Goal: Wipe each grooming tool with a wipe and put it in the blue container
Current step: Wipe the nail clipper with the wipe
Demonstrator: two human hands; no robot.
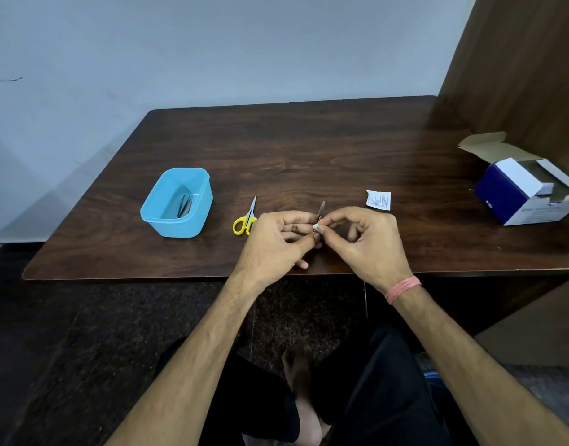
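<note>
Nail file (321, 209) pinched upright by left hand (275, 243), right hand (366, 243) pinching a wipe (316, 226) against it; scissors (246, 218), blue container (197, 226) leftward.

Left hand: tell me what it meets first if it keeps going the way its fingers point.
The left hand points right, so it likely meets the right hand first; both already pinch the metal tool.
</note>
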